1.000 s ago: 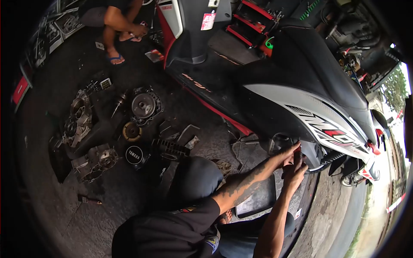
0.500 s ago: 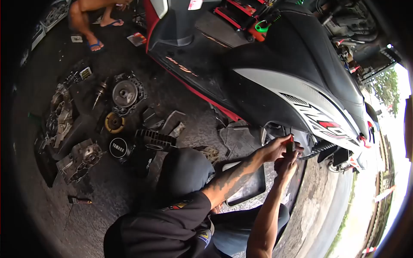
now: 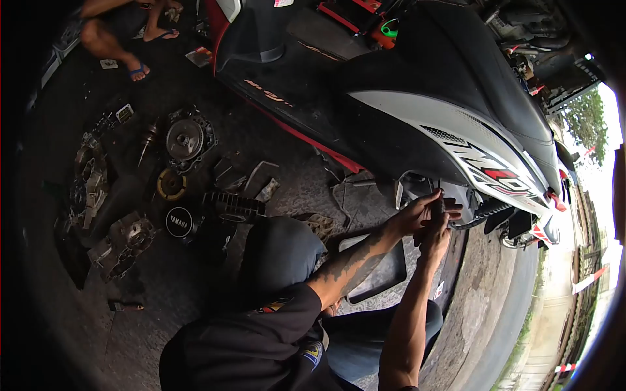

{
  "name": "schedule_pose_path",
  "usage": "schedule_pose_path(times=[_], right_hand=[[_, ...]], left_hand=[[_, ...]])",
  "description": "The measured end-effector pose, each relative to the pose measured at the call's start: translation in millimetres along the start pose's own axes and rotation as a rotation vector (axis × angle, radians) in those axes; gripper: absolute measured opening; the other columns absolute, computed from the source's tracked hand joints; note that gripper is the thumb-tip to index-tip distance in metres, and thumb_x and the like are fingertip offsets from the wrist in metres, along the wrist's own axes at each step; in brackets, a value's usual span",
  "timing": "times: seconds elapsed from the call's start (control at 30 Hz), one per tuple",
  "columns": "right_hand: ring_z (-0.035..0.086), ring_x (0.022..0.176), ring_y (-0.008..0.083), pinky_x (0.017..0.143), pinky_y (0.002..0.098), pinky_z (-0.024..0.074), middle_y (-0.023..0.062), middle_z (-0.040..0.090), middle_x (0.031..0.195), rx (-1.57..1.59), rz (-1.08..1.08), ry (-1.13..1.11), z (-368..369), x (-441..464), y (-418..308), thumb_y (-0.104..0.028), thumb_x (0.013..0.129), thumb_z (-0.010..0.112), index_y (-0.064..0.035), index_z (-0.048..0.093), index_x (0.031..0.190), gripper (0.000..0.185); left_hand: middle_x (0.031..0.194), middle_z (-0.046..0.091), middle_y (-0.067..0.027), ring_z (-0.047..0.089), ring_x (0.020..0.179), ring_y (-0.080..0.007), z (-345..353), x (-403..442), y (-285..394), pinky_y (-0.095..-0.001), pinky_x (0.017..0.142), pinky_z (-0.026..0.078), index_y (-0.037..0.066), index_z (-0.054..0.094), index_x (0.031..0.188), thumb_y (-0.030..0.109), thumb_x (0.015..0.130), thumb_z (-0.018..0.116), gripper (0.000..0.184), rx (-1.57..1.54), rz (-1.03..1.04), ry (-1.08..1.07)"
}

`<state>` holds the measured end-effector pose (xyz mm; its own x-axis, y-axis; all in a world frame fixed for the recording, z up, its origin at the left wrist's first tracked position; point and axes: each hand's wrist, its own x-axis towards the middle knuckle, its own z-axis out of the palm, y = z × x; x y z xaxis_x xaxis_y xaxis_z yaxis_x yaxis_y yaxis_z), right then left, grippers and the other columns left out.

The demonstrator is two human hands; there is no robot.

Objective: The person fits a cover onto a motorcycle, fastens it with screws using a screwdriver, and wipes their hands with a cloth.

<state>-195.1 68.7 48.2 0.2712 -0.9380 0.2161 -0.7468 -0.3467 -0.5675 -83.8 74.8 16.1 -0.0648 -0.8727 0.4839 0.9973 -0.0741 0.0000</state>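
Note:
Both of my hands are together under the rear side panel of the scooter (image 3: 443, 130). Between them stands a screwdriver-like tool (image 3: 438, 210) with a dark handle, its thin shaft pointing up at the scooter's underside. My left hand (image 3: 417, 214), on the tattooed arm, is around the handle, thumb near its upper end and other fingertips showing beyond it. My right hand (image 3: 433, 242) grips the handle's lower end from below. Where the tool's tip meets the scooter is too dark to make out. A black-rimmed tray (image 3: 401, 277) lies below my forearms.
On the floor at left lie engine casings (image 3: 91, 173), a round clutch-like part (image 3: 185, 139), a yellowish ring (image 3: 171, 185), a black YAMAHA cover (image 3: 180, 223) and a brush (image 3: 125, 306). Another person (image 3: 104, 39) crouches at top left. A red tool stand (image 3: 349, 14) is behind the scooter.
The view has shifted slightly, so the floor parts appear further left. My left thumb sits higher on the tool, and its red part no longer shows. The other person's hand has come into clearer view.

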Motion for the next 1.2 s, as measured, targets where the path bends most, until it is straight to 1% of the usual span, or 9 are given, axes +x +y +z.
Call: schedule_pose_path(times=[0.1, 0.27, 0.33, 0.47, 0.63, 0.77, 0.93, 1.1, 1.2], right_hand=[[0.065, 0.071, 0.0179, 0.055, 0.0285, 0.0442, 0.0151, 0.067, 0.096, 0.329, 0.066, -0.024, 0.0, -11.1, -25.5, -0.054, 0.099, 0.039, -0.0158, 0.056, 0.134, 0.055], [0.062, 0.103, 0.048, 0.079, 0.0511, 0.0504, 0.0267, 0.064, 0.114, -0.011, -0.366, 0.199, -7.2, -27.4, -35.5, -0.05, 0.093, 0.06, -0.0119, 0.039, 0.128, 0.056], [0.065, 0.102, 0.0444, 0.079, 0.0482, 0.0514, 0.0259, 0.063, 0.12, -0.123, -0.076, 0.071, -13.5, -23.0, -32.1, -0.052, 0.093, 0.058, -0.0095, 0.046, 0.133, 0.059], [0.065, 0.103, 0.0176, 0.086, 0.0317, 0.0513, 0.0097, 0.064, 0.124, 0.813, 0.086, -0.076, -0.7, -6.7, -44.5, -0.047, 0.098, 0.053, 0.0048, 0.059, 0.125, 0.058], [0.066, 0.096, 0.0408, 0.078, 0.0506, 0.0503, 0.0228, 0.064, 0.117, -0.207, -0.242, 0.165, -15.8, -20.7, -52.4, -0.039, 0.095, 0.061, -0.0058, 0.042, 0.13, 0.052], [0.063, 0.1, 0.0436, 0.079, 0.0482, 0.0508, 0.0221, 0.064, 0.109, -0.374, -0.45, 0.226, -1.1, 7.4, -12.4, -0.031, 0.096, 0.058, -0.0092, 0.05, 0.126, 0.037], [0.065, 0.094, 0.0417, 0.08, 0.0461, 0.0504, 0.0173, 0.066, 0.104, -0.084, -0.633, 0.232, 8.5, 0.1, -22.1, -0.031, 0.095, 0.059, -0.0087, 0.058, 0.118, 0.032], [0.062, 0.096, 0.0495, 0.078, 0.0517, 0.0507, 0.0263, 0.065, 0.108, -0.027, -0.259, 0.137, -4.8, -30.2, -64.6, -0.032, 0.095, 0.058, -0.007, 0.042, 0.122, 0.04], [0.064, 0.097, 0.0475, 0.08, 0.0481, 0.0523, 0.0294, 0.063, 0.114, 0.32, -0.137, 0.269, 13.1, -19.0, -53.5, -0.037, 0.096, 0.058, 0.0017, 0.04, 0.128, 0.053]], left_hand=[[0.128, 0.062, -0.014, 0.06, 0.113, -0.0271, -2.1, 0.1, 0.1, -0.0453, 0.1, 0.046, 0.006, 0.06, 0.106, 0.054, 0.093, 0.058, 0.05, 0.066, 0.067, -0.011], [0.109, 0.069, -0.008, 0.064, 0.109, -0.0218, -12.6, 15.3, 2.4, -0.0424, 0.096, 0.046, 0.015, 0.064, 0.105, 0.045, 0.09, 0.067, 0.034, 0.252, -0.111, 0.462], [0.113, 0.068, -0.0133, 0.064, 0.11, -0.0264, -10.9, 17.6, -0.8, -0.0437, 0.1, 0.044, 0.012, 0.063, 0.107, 0.049, 0.092, 0.063, 0.041, 0.31, -0.117, 0.597], [0.126, 0.062, -0.0163, 0.054, 0.124, -0.0312, -10.4, 5.4, 0.7, -0.0465, 0.11, 0.036, 0.0, 0.061, 0.114, 0.056, 0.097, 0.047, 0.06, 0.186, 0.016, -0.018], [0.102, 0.07, -0.0043, 0.063, 0.098, -0.0197, -9.4, 2.5, 0.6, -0.0446, 0.089, 0.047, 0.012, 0.068, 0.096, 0.058, 0.086, 0.066, 0.047, 0.412, -0.072, 0.493], [0.102, 0.071, -0.0016, 0.059, 0.111, -0.0195, -10.0, 11.4, -0.1, -0.0527, 0.099, 0.038, 0.013, 0.069, 0.101, 0.059, 0.091, 0.059, 0.048, 0.274, 0.009, 0.375], [0.103, 0.072, -0.0067, 0.062, 0.112, -0.0221, -12.9, 2.0, 4.9, -0.0446, 0.103, 0.042, 0.014, 0.07, 0.104, 0.047, 0.096, 0.056, 0.036, 0.141, 0.116, -0.001], [0.106, 0.07, -0.005, 0.062, 0.106, -0.0229, -44.4, 0.4, 15.1, -0.0336, 0.096, 0.045, 0.01, 0.065, 0.109, 0.039, 0.1, 0.054, 0.032, 0.334, 0.08, 0.414], [0.117, 0.067, -0.0092, 0.058, 0.116, -0.0249, -23.3, -5.2, 14.4, -0.0349, 0.104, 0.042, 0.004, 0.06, 0.118, 0.04, 0.102, 0.048, 0.041, 0.51, 0.144, 0.165]])
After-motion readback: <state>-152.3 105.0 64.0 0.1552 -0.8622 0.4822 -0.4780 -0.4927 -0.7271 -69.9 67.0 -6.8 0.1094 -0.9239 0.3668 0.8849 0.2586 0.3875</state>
